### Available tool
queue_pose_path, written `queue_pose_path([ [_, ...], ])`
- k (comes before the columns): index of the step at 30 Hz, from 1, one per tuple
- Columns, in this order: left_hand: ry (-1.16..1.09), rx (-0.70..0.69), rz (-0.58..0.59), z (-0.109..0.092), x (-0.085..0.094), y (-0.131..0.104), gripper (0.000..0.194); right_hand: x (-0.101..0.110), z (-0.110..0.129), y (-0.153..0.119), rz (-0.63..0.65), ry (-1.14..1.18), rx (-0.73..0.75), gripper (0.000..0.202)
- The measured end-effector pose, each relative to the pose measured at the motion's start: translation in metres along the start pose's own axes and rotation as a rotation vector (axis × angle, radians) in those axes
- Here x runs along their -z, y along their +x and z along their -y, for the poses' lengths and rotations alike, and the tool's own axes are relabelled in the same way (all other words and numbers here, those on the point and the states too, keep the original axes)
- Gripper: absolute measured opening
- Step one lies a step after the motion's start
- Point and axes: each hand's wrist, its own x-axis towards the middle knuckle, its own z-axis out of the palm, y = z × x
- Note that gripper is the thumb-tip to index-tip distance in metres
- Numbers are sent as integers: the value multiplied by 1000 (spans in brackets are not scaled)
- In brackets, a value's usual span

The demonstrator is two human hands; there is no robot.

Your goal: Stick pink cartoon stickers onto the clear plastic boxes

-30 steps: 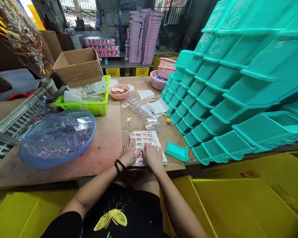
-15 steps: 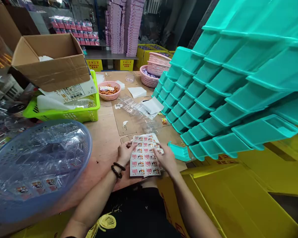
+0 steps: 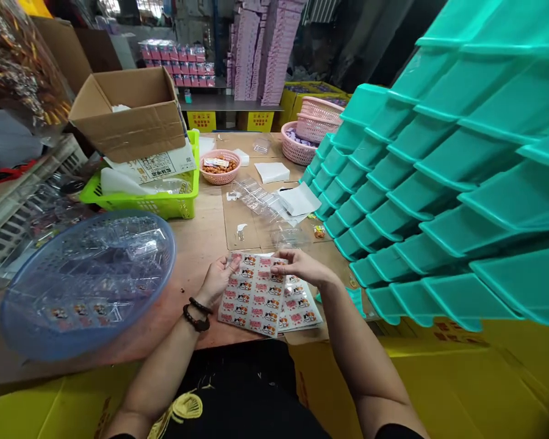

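A sheet of cat stickers [image 3: 252,299] is lifted at a slant above the front edge of the table. My left hand [image 3: 218,277] pinches its upper left corner, thumb on top. At the sheet's upper right, my right hand [image 3: 302,266] grips the edge between thumb and fingers. Partly covered by it, a stack of more sticker sheets [image 3: 301,308] lies on the table to the right. A clear plastic tray [image 3: 287,238] lies just beyond my hands.
On the left stand a blue basket [image 3: 169,268] of clear packaging and a green basket [image 3: 141,210] with a cardboard box [image 3: 137,131] on it. Tall stacks of teal bins [image 3: 421,177] crowd the right. A pink basket [image 3: 219,177] holds small brown items; white papers [image 3: 299,199] lie mid-table.
The top sticker sheet has come away from the stack, moved left and tilted. My right hand has shifted to its upper right edge. The view has turned slightly left.
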Motion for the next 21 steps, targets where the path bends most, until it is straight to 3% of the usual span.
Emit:
queue_pose_path([
  [2, 164, -86, -117, 3, 4, -6, 59, -1, -9, -2, -92, 102, 41, 43],
  [5, 675, -414, -308, -2, -2, -20, 71, -15, -28, 1, -149, 183, 73, 43],
  [7, 1031, -562, -198, -10, -12, -26, 68, -25, -38, 2, -146, 221, 98, 43],
  [9, 1215, -531, 49, -20, -24, -27, 44, -30, -43, 0, -145, 269, 131, 42],
  [11, 1234, -433, 205, -27, -34, -23, 22, -29, -44, -5, -140, 311, 156, 40],
  [13, 1185, -370, 252, -32, -39, -17, 15, -24, -42, -12, -123, 303, 174, 38],
  [21, 935, -289, 409, -32, -41, -14, 23, -11, -34, -27, -12, 118, 187, 42],
])
